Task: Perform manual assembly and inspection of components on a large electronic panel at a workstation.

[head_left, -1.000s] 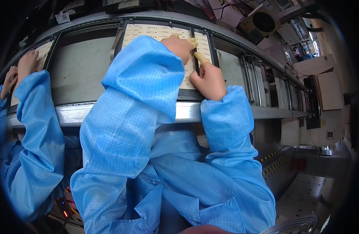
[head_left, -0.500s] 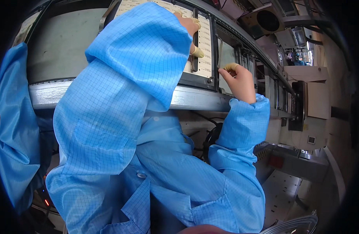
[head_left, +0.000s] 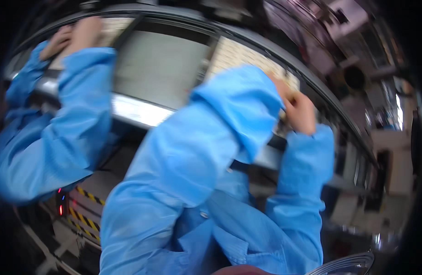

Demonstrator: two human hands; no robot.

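A cream panel (head_left: 236, 51) with rows of small dark marks lies in a dark frame on the line in front of me. My left hand (head_left: 279, 88) is over its right part, mostly behind my blue sleeve; its fingers are smeared by motion. Close beside it, my right hand (head_left: 303, 114) is closed, thumb and fingers drawn together near the panel's right edge. Whatever is between those fingers is hidden by blur. Pale yellow covers show on some fingertips.
To the left, a co-worker's hands (head_left: 85, 34) in blue sleeves are over another pale panel (head_left: 117, 26). A grey-green plate (head_left: 163, 64) lies between the two panels. A metal rail (head_left: 140, 110) runs along the near edge. Yellow-black striped tape (head_left: 85, 215) is low at left.
The view has swung left, bringing the co-worker's arms and hands into sight. My right hand has moved from beside the frame to close by my left hand at the panel.
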